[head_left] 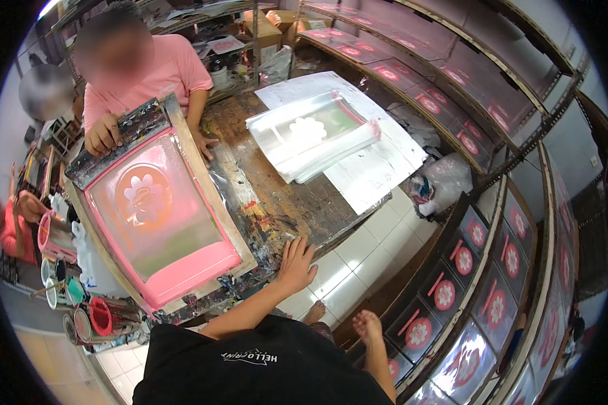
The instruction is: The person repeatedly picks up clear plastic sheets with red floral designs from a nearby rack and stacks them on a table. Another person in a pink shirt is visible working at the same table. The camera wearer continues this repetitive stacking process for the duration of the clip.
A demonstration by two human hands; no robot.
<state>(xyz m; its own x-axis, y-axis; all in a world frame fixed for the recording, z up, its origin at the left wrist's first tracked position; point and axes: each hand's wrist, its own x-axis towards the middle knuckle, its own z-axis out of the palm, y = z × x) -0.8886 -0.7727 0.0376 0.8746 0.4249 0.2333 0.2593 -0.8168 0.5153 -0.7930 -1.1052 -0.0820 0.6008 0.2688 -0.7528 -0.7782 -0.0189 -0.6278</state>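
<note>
My left hand point(296, 264) lies palm down on the near edge of a paint-stained wooden table point(277, 196), fingers stretched out and holding nothing. My right hand point(367, 325) hangs beside the rack on the right, its fingers loosely curled with nothing visible in them. Left of my left hand, a screen-printing frame point(175, 226) with pink ink along its near end and a flower design is on the table, tilted. A co-worker's hand point(103, 135) grips its far end, and that person's other hand point(204, 144) touches the table. A stack of clear plastic bags point(311, 138) lies on white sheets.
Drying racks point(503, 177) hold several clear sheets printed with pink flowers point(444, 295) along the right and back. Ink pails, among them a red one point(101, 316), stand at lower left. Plastic bundles point(442, 182) sit under the back rack. Another person is at far left.
</note>
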